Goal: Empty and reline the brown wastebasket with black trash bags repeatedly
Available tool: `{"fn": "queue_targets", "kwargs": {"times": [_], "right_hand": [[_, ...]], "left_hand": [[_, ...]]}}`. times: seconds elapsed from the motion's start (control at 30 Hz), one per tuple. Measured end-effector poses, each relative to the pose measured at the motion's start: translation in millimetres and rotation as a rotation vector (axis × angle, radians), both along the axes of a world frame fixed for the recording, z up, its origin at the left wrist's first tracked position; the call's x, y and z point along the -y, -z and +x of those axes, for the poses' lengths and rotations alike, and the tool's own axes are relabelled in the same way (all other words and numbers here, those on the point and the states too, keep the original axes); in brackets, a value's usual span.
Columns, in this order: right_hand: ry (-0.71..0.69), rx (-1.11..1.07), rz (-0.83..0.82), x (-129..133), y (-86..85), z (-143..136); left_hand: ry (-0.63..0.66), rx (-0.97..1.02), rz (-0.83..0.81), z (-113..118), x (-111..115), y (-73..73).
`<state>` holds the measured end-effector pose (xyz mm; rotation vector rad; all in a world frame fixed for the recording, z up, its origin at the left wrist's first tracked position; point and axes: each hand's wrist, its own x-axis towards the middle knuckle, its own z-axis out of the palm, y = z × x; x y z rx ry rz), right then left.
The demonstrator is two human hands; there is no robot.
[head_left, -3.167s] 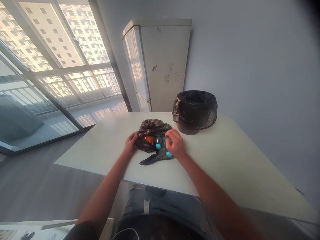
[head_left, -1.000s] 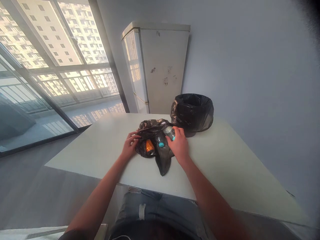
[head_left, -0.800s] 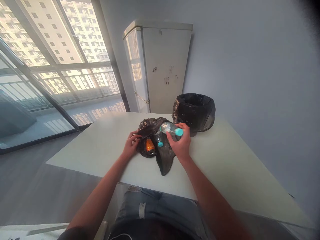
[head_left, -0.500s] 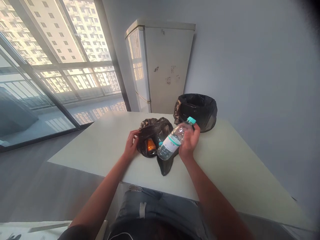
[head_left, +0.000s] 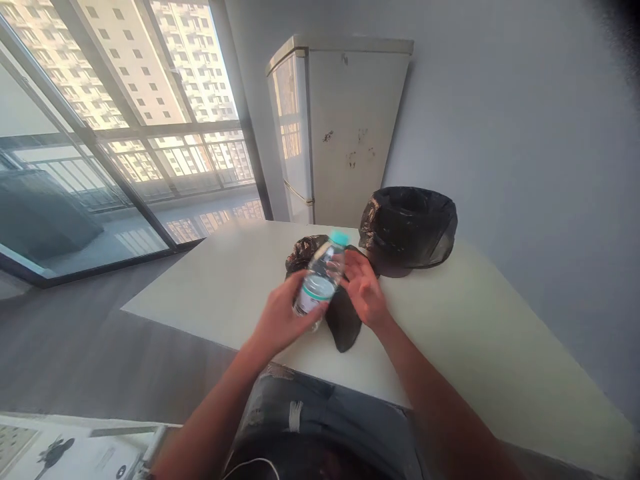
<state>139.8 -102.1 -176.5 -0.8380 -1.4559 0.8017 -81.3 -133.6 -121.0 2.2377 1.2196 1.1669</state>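
Note:
My left hand (head_left: 284, 312) is wrapped round the lower part of a clear plastic bottle (head_left: 320, 283) with a teal cap and a white and teal label. The bottle tilts, cap up and to the right. Beside its upper part, my right hand (head_left: 364, 287) has its fingers spread, close to the bottle's neck. Behind the bottle, a crumpled black plastic bag (head_left: 344, 327) lies on the white table (head_left: 200, 287); its opening and contents are hidden by the bottle and hands.
A bin lined with a black bag (head_left: 410, 230) stands at the back right of the table. Behind it is a white refrigerator (head_left: 350, 127) near the wall. Glass sliding doors are on the left. A white surface with a printed pattern (head_left: 75, 453) shows at the lower left.
The bottle has passed from my right hand to my left and stands more upright. My left hand has left the bag's edge, and my right hand has opened. The view has shifted slightly.

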Motion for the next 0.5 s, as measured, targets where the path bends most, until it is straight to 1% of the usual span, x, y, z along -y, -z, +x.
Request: {"fn": "queue_targets", "kwargs": {"times": [0.07, 0.13, 0.2, 0.23, 0.27, 0.3, 0.37, 0.43, 0.5], "right_hand": [[0.07, 0.095, 0.035, -4.6, 3.2, 7.6], [0.182, 0.339, 0.043, -10.2, 9.9, 14.6], [0.302, 0.691, -0.007, -15.6, 19.0, 17.3], [0.346, 0.836, -0.042, -18.0, 23.6, 16.8], [0.373, 0.937, -0.073, -20.2, 27.7, 15.4], [0.381, 0.992, -0.085, -22.2, 31.3, 13.5], [0.371, 0.999, -0.047, -25.5, 36.2, 10.1], [0.368, 0.975, 0.022, -27.8, 38.6, 9.1], [0.374, 0.952, 0.06, -28.8, 39.9, 10.2]], "left_hand": [[-0.158, 0.122, 0.073, -26.4, -24.9, -4.5], [-0.338, 0.233, 0.133, -54.6, -63.9, -2.5], [-0.473, 0.284, 0.104, -80.2, -111.6, 8.8], [-0.554, 0.31, 0.062, -91.2, -135.7, 17.3], [-0.628, 0.327, 0.018, -100.6, -158.5, 27.0], [-0.66, 0.33, -0.002, -108.5, -178.8, 37.1], [-0.703, 0.33, -0.029, -119.8, -210.0, 56.8], [-0.711, 0.317, -0.039, -126.1, -229.1, 73.5], [-0.704, 0.297, -0.038, -129.0, -239.8, 86.5]]}}
